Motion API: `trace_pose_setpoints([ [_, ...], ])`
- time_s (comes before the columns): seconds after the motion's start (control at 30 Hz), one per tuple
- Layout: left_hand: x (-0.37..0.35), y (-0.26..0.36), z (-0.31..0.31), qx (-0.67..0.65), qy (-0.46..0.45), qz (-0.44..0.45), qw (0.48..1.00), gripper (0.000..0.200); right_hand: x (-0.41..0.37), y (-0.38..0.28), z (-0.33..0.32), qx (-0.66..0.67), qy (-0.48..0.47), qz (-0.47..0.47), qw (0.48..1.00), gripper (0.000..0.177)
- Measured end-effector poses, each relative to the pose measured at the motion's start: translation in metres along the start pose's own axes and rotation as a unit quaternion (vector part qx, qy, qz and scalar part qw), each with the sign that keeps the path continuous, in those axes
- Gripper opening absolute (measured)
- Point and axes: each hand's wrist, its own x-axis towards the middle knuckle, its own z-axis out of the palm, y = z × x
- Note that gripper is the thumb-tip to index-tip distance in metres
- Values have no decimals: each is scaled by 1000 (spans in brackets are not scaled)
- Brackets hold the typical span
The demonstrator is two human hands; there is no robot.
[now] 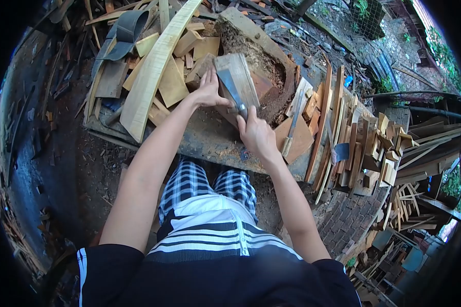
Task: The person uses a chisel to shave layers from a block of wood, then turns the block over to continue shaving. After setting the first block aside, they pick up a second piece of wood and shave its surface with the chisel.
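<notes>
We sit at a low bench (210, 140) littered with offcuts, a hollowed log (264, 51) lying across its far side and a long curved plank (153, 66) lying to the left. On the log's near edge rests a grey block (243, 71), tilted toward us. Our left hand (207, 91) lies flat against the block's left edge, fingers straight. Our right hand (256, 134) is curled tight around the handle of a chisel (233, 88), whose blade lies on the block's face.
</notes>
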Motion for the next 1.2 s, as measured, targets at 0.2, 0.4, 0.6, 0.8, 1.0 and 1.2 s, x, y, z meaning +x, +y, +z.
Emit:
trace_pose_setpoints([
  [0.2,3,0,-1,3,6,11,1000,161,25,-9,5,5,40,-6,999,39],
  [0.4,1,2,2,0,12,4,1000,161,-1,-4,1,-10,3,11,1000,39],
  [0.6,2,-7,6,0,44,50,998,158,17,-12,6,2,43,2,999,37],
  [0.8,-2,-10,14,-33,36,41,998,156,8,-7,10,-3,30,0,1000,37],
  [1.0,-1,-13,12,-35,73,77,994,152,14,-13,10,-4,41,2,999,37],
  [1.2,-5,-14,16,-37,92,79,992,150,11,-12,7,12,21,3,1000,42],
])
